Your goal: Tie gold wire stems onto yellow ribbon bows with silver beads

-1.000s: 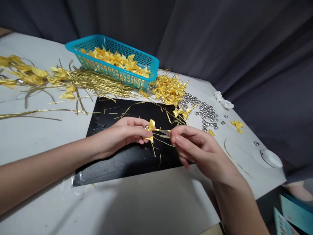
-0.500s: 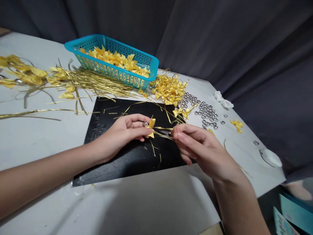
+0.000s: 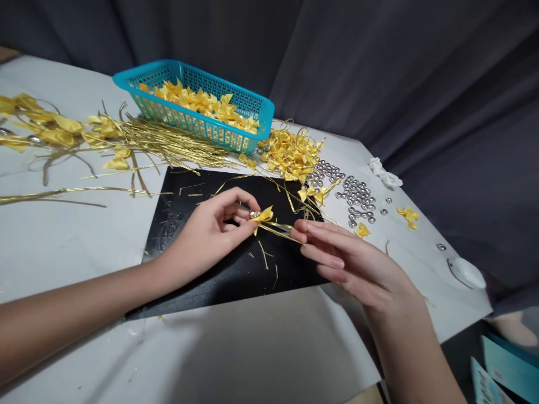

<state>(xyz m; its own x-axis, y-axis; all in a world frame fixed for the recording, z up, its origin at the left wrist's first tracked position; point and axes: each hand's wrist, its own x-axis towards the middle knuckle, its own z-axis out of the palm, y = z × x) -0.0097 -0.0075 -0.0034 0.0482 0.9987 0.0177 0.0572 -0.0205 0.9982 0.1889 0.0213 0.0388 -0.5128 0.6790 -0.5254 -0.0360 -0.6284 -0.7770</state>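
Head camera: I see the yellow bow (image 3: 264, 215) above the black mat (image 3: 202, 280), a silver bead (image 3: 254, 214) at its end. My left hand (image 3: 221, 224) has a narrow grip, thumb and fingertips closed on the bow and bead. Gold strands (image 3: 280, 226) run from the bow to my right hand (image 3: 345, 252), over the mat's right part; its fingers are loosely extended, and I cannot tell whether that grip pinches them. Beyond the mat's far edge sits the blue basket (image 3: 206, 114); right of the mat, silver beads (image 3: 357, 193) lie on the table (image 3: 261, 353).
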